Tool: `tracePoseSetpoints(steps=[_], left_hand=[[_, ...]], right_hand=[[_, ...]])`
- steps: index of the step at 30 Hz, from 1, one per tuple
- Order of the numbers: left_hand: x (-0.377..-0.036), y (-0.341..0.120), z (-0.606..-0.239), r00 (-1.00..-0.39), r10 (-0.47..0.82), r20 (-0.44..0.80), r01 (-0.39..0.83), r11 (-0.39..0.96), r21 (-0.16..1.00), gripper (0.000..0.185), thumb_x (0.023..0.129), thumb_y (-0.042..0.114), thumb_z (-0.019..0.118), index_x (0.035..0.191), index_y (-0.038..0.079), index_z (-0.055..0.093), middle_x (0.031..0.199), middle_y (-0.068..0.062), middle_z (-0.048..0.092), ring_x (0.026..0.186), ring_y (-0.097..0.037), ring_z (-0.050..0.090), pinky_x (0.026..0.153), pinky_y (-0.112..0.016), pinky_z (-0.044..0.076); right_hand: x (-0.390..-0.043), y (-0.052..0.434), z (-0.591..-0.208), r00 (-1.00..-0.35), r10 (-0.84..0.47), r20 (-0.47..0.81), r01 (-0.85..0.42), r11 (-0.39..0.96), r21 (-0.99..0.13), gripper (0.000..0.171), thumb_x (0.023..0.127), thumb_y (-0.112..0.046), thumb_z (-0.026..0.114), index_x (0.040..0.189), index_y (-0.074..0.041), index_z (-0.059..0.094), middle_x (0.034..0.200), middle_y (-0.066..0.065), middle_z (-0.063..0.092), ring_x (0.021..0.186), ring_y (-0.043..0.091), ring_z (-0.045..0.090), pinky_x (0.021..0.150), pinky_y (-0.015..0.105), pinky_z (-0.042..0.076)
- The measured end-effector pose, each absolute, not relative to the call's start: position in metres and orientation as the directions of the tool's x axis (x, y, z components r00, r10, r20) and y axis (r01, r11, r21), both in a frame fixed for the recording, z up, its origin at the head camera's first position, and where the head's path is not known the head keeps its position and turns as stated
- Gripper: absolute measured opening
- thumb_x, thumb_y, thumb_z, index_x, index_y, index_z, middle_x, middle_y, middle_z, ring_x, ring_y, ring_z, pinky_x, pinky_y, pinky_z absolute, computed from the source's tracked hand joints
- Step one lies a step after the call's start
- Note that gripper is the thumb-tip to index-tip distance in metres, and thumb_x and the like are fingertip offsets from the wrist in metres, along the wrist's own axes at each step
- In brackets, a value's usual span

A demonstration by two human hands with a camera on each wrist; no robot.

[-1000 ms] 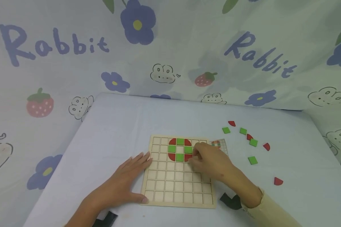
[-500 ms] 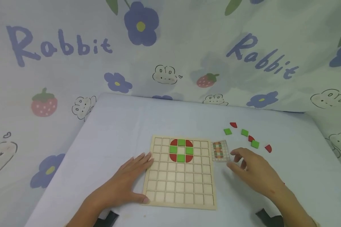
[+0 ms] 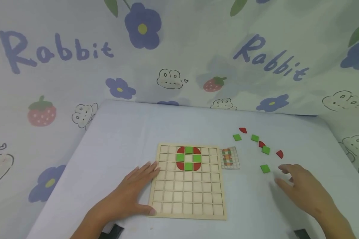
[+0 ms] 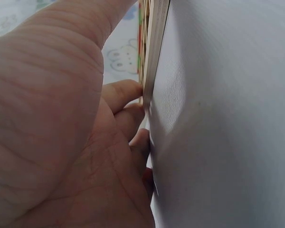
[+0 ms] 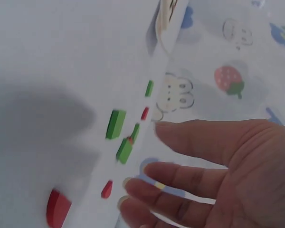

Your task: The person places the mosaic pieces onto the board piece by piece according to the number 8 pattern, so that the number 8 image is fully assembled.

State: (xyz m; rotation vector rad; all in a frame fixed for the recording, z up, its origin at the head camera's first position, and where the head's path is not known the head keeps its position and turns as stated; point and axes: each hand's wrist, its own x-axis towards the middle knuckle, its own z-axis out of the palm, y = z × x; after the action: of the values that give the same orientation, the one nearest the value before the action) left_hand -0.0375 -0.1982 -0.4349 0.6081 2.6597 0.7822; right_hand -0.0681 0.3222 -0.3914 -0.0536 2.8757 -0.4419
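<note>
A wooden grid board (image 3: 187,196) lies on the table, with a ring of red and green tiles (image 3: 188,158) set in its far rows. My left hand (image 3: 130,196) lies flat on the cloth, and its fingers (image 4: 126,92) touch the board's left edge (image 4: 151,61). My right hand (image 3: 302,191) hovers to the right of the board, fingers spread and holding nothing. The thing closest to it is a loose green square (image 3: 265,168), just left of its fingertips. In the right wrist view, the bare fingers (image 5: 194,137) show beside green tiles (image 5: 116,124) and a red piece (image 5: 58,207).
A small pattern card (image 3: 229,157) lies at the board's right edge. Several loose green squares (image 3: 255,138) and red quarter-rounds (image 3: 280,153) are scattered at the far right. The table's right edge (image 3: 341,149) is close by. A printed cloth (image 3: 179,49) hangs behind.
My right hand has left the tiles on the board and swung right to the loose pieces, covering a red piece near the front. The left hand has stayed put.
</note>
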Motion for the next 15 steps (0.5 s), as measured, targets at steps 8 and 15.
tracePoseSetpoints(steps=[8, 15], left_hand=[[-0.038, -0.198, -0.434, -0.863, 0.479, -0.159, 0.315, 0.758, 0.571, 0.12, 0.071, 0.061, 0.088, 0.167, 0.019, 0.028, 0.174, 0.007, 0.015, 0.16, -0.023, 0.011, 0.128, -0.051, 0.011], [-0.038, -0.198, -0.433, -0.865, 0.473, -0.17, 0.303, 0.76, 0.575, 0.12, 0.071, 0.061, 0.088, 0.167, 0.02, 0.029, 0.174, 0.007, 0.015, 0.161, -0.022, 0.011, 0.128, -0.052, 0.009]], right_hand=[[-0.063, 0.353, -0.405, -0.939, 0.016, -0.343, 0.089, 0.977, -0.196, 0.061, 0.095, -0.039, 0.074, 0.125, 0.013, 0.059, 0.107, 0.028, 0.063, 0.093, 0.04, 0.063, 0.076, 0.06, 0.056], [-0.057, 0.361, -0.414, -0.854, 0.119, -0.507, 0.245, 0.951, -0.188, 0.059, 0.095, -0.044, 0.072, 0.111, 0.012, 0.059, 0.09, 0.011, 0.064, 0.081, 0.025, 0.058, 0.068, 0.045, 0.055]])
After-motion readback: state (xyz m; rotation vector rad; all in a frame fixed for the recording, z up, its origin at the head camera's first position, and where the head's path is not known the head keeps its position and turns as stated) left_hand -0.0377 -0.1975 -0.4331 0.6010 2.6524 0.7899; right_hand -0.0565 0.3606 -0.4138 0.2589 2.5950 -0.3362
